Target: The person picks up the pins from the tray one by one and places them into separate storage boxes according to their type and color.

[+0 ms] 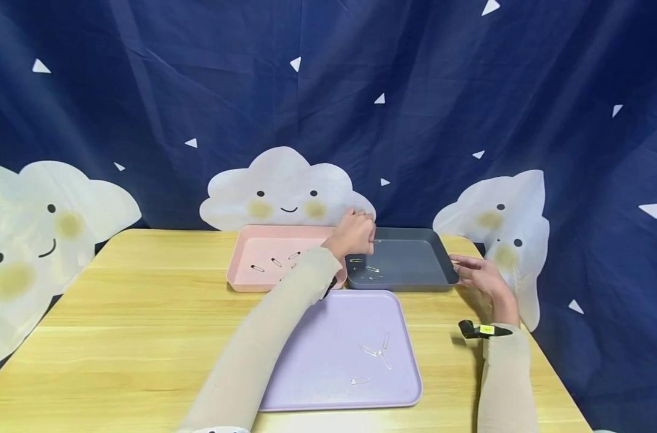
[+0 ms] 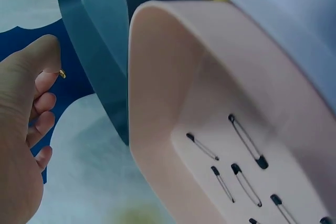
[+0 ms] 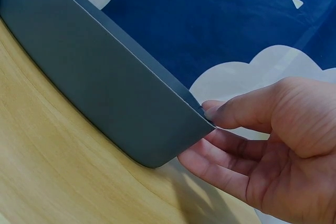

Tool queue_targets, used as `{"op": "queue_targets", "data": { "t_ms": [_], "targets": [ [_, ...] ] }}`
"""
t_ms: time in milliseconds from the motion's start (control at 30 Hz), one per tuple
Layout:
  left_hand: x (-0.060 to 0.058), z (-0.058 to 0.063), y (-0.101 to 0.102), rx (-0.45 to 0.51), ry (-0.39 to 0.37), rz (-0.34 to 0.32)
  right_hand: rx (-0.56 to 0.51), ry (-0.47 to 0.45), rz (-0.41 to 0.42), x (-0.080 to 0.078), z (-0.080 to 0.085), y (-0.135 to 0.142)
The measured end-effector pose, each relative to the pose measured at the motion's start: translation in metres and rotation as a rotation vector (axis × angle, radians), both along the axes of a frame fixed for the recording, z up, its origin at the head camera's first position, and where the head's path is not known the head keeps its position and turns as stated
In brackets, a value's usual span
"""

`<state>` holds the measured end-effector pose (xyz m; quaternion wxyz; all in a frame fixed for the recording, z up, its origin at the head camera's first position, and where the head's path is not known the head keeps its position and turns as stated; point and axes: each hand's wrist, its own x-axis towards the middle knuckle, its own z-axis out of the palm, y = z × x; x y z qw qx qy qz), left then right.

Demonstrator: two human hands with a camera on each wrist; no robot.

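My left hand [image 1: 355,231] is over the left part of the dark grey tray [image 1: 415,255], near its border with the pink tray [image 1: 244,252]. Between thumb and fingertip it pinches a gold safety pin [image 2: 62,73], mostly hidden by the fingers. Several gold safety pins [image 1: 372,269] lie in the grey tray below that hand. With thumb inside the wall and fingers outside, my right hand [image 3: 283,140] grips the grey tray's right rim at a corner. Black safety pins [image 2: 248,141] are scattered over the pink tray's floor.
In front of both trays lies a shallow lavender tray [image 1: 355,319] with several light-coloured safety pins [image 1: 379,352] on its right side, some overlapping. All trays stand on a wooden table [image 1: 117,325]. A dark blue cloud-print curtain [image 1: 328,108] hangs behind the table.
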<state>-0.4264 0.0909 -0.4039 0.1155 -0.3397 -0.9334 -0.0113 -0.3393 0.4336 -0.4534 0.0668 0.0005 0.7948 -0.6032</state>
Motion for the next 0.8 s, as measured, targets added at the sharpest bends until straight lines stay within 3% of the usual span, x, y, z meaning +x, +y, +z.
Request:
{"op": "queue_targets", "data": {
  "t_ms": [367,800],
  "targets": [
    [0.011,-0.014,0.025,-0.015,0.002,-0.073,0.008,0.001,0.007,0.0,-0.002,0.0],
    [0.019,-0.026,0.044,-0.039,-0.028,-0.078,0.021,0.007,-0.002,0.0,-0.001,-0.001]
  ]
}}
